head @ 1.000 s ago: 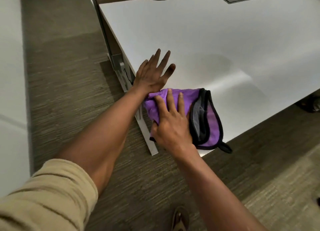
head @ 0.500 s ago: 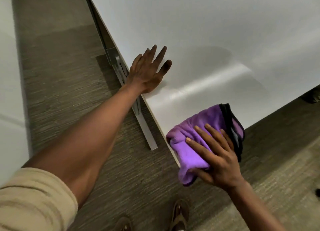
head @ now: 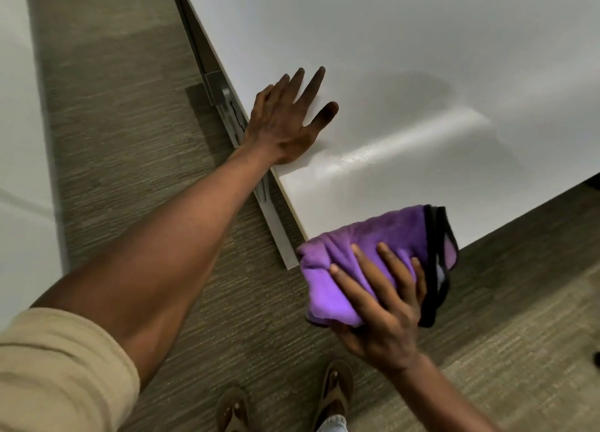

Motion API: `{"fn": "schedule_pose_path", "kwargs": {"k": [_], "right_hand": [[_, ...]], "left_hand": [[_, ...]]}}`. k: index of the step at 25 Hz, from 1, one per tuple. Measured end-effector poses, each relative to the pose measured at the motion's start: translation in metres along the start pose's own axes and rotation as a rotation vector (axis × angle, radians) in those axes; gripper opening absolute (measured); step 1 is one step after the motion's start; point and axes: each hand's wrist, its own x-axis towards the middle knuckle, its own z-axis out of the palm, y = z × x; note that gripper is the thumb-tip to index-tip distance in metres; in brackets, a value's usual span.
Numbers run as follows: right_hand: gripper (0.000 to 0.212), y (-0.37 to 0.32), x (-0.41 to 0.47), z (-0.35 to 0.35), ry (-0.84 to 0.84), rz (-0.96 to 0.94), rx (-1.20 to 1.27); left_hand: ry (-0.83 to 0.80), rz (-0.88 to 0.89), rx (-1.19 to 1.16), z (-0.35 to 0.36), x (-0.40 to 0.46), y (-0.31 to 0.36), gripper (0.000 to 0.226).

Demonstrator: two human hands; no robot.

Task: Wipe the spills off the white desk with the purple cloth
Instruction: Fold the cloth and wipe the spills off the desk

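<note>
Since 0.5 s ago the purple cloth (head: 367, 266) has slid further off the near corner of the white tabletop (head: 406, 58), and the right hand (head: 383, 305) has followed it down and outward; the left hand (head: 285, 123) has kept its place. Cloth is a plush purple fabric, bunched and folded, with a black-bound edge showing on its right side and a paler lining visible at that fold. Only its upper part overlaps the tabletop corner; the larger part hangs past the edge over the floor (head: 130, 139). Right hand lies on top of the cloth with fingers spread and the thumb curled under the lower edge, so the grip is closed on the cloth. Left hand rests flat, palm down, on the left edge of the tabletop, fingers splayed and holding nothing, arm extended straight, with a tan rolled sleeve (head: 55, 373) at the lower left. A glossy streak (head: 406, 142) crosses the tabletop between the 2 hands, below a faint round shadow. A grey metal desk bracket and leg (head: 233, 116) run along the left edge, partly hidden by the left wrist. Floor is brown-grey striated carpet; 2 sandalled feet (head: 334, 389) show at the bottom.
</note>
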Motion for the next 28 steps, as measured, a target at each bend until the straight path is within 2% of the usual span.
{"fn": "schedule_pose_path", "kwargs": {"k": [3, 5, 9, 11, 14, 17, 19, 22, 26, 28], "right_hand": [[0.049, -0.028, 0.005, 0.007, 0.033, 0.106, -0.033], [0.05, -0.037, 0.011, 0.004, -0.018, 0.147, -0.053], [0.062, -0.036, 0.068, 0.003, -0.284, 0.218, -0.045], [0.06, -0.034, 0.108, 0.01, -0.379, 0.236, 0.008], [0.059, -0.03, 0.137, 0.013, -0.449, 0.152, -0.007], [0.065, -0.02, 0.093, -0.012, -0.563, -0.025, 0.095], [0.064, 0.003, 0.056, -0.036, -0.594, -0.061, 0.182], [0.062, 0.063, 0.058, -0.06, -0.57, 0.12, 0.226], [0.065, 0.124, 0.126, -0.042, -0.44, 0.437, -0.046], [0.059, 0.12, 0.16, -0.019, -0.445, 0.539, -0.131]], "left_hand": [[0.002, -0.001, -0.022, 0.0, 0.0, -0.001, 0.076], [0.017, -0.006, -0.035, 0.002, -0.001, -0.002, 0.075], [-0.02, -0.005, -0.013, 0.001, 0.0, -0.002, 0.078], [-0.048, -0.006, 0.017, 0.0, -0.001, 0.002, 0.081], [-0.057, -0.005, 0.043, -0.005, -0.002, 0.003, 0.083], [-0.074, -0.001, 0.05, -0.005, -0.004, 0.002, 0.078], [-0.065, -0.002, 0.051, -0.002, -0.004, 0.002, 0.077], [-0.045, 0.003, 0.035, 0.0, -0.003, -0.001, 0.078], [-0.039, -0.005, 0.03, 0.0, -0.002, 0.0, 0.078], [-0.03, -0.014, 0.032, 0.001, 0.0, 0.003, 0.078]]}}
